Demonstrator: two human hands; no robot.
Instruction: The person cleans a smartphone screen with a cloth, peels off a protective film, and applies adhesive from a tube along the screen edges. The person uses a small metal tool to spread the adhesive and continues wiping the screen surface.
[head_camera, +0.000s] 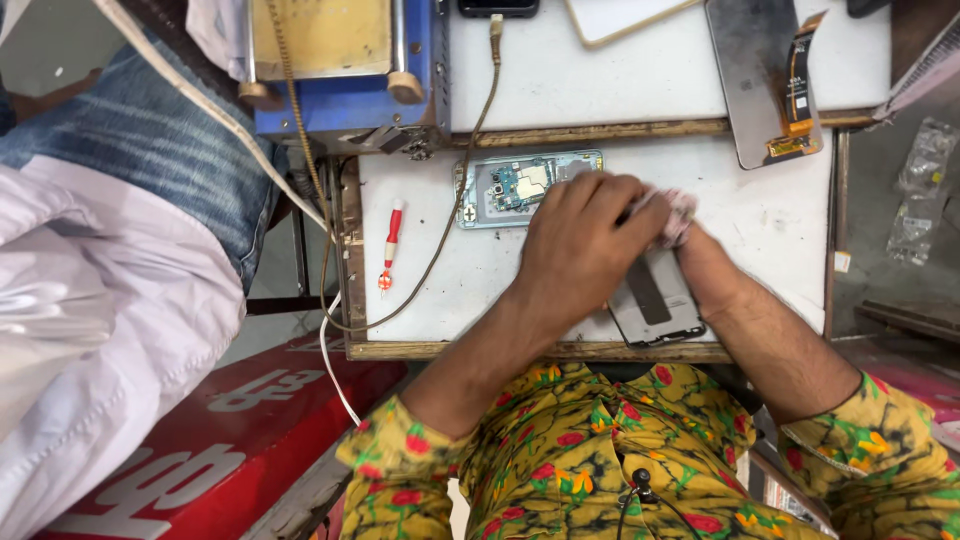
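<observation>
My left hand (585, 240) lies over the upper part of a grey phone display panel (660, 300) on the white work board (770, 220), fingers curled down on it. My right hand (700, 255) is mostly hidden behind the left; it grips a pinkish crumpled cloth (678, 212) pressed against the panel. An opened phone body (510, 188) with its blue circuit board showing lies just beyond my left fingers.
A red-and-white screwdriver (391, 244) lies at the board's left. A brown cable (470, 150) runs across it. A blue machine (345, 70) stands at the back left, another display panel with an orange flex cable (765, 80) at the back right. Another person's jeans and shirt (120, 230) fill the left.
</observation>
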